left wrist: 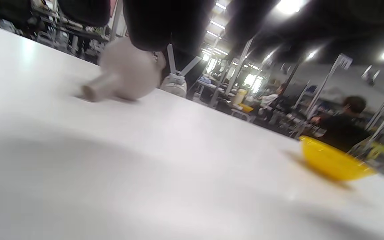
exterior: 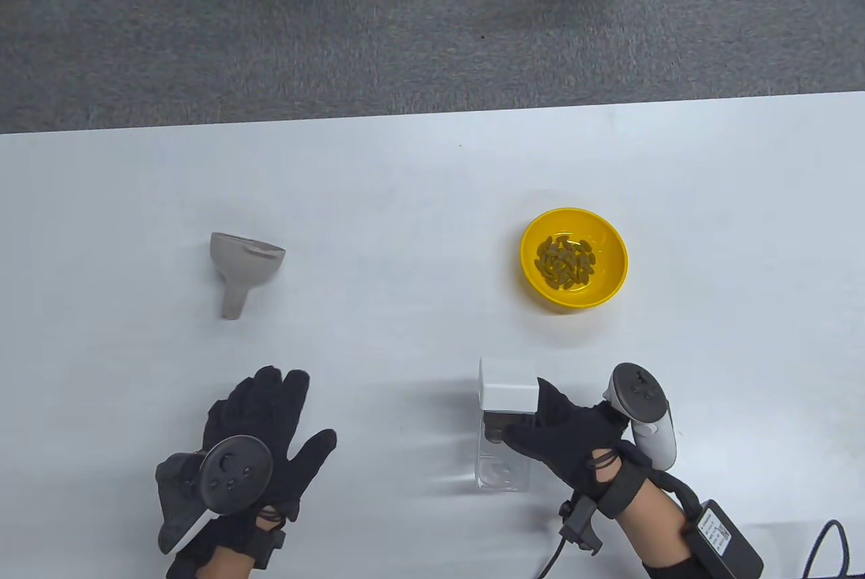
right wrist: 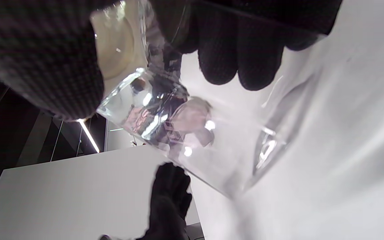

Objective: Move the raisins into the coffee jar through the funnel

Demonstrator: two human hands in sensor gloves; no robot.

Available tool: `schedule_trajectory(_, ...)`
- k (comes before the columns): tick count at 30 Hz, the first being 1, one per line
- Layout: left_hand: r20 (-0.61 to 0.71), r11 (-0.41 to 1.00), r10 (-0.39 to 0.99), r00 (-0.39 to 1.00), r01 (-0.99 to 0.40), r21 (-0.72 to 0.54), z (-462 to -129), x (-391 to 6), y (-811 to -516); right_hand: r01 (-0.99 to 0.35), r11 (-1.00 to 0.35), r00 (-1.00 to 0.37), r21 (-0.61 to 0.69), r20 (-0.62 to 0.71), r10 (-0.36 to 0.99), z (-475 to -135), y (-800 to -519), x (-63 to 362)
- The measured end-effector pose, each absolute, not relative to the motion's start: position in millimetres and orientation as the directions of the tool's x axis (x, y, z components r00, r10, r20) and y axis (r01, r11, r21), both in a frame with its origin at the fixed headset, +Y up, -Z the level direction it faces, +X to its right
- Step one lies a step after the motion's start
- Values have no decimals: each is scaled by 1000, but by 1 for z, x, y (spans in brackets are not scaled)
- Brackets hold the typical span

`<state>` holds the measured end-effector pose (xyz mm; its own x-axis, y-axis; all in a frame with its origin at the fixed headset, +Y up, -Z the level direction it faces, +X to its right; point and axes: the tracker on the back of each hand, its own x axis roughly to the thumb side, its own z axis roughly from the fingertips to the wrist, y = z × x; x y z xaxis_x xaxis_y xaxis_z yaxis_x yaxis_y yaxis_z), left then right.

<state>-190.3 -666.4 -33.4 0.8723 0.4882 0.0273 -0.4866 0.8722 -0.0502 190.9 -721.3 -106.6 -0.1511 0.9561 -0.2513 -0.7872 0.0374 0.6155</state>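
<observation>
The funnel point(exterior: 244, 268) lay on its side beyond the open, empty left hand point(exterior: 253, 447) (spout toward it), while the right hand point(exterior: 564, 440) gripped the lidded coffee jar point(exterior: 503, 430).

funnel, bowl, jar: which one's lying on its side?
The grey funnel: it lies tipped over on the table, spout pointing toward the left hand. The yellow bowl sits upright; the right hand grips the lidded jar standing.

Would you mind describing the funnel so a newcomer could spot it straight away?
On the white table, look to the left half, across from the yellow bowl of raisins. The funnel lies on its side there, ahead of the left hand. It is the only grey-beige piece, a wide cone narrowing to a short spout.
</observation>
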Motion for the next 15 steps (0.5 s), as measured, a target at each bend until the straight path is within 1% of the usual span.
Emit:
schedule_trajectory(1, 47, 847, 531, 846, -528, -60, -38, -183, -662, -786, 37, -151, 617, -249, 957, -106, -721, 191)
schedule_trajectory(3, 102, 749, 662, 742, -651, -121, -49, -162, -654, -777, 36, -149, 628, -239, 959, -104, -720, 189)
schedule_trajectory(5, 137, 541, 841, 523, -804, -247, -62, -136, -654, -773, 38, -147, 633, -237, 960, -102, -719, 188)
schedule_trajectory(6, 136, 467, 884, 447, -838, -283, -66, -127, -655, -769, 37, -147, 638, -233, 961, -102, -719, 187)
schedule_trajectory(7, 139, 394, 919, 369, -859, -328, -72, -114, -656, -764, 35, -149, 645, -228, 962, -101, -719, 186)
schedule_trajectory(8, 141, 365, 931, 336, -856, -367, -77, -102, -658, -757, 31, -149, 653, -219, 964, -100, -718, 184)
schedule_trajectory(11, 152, 360, 933, 327, -823, -439, -89, -77, -668, -744, 34, -142, 667, -207, 968, -98, -718, 181)
schedule_trajectory(13, 133, 300, 954, 270, -822, -484, -92, -64, -678, -732, 32, -143, 680, -200, 969, -96, -718, 178)
schedule_trajectory(15, 143, 284, 959, 246, -816, -504, -93, -56, -685, -730, 21, -158, 683, -198, 967, -95, -719, 176)
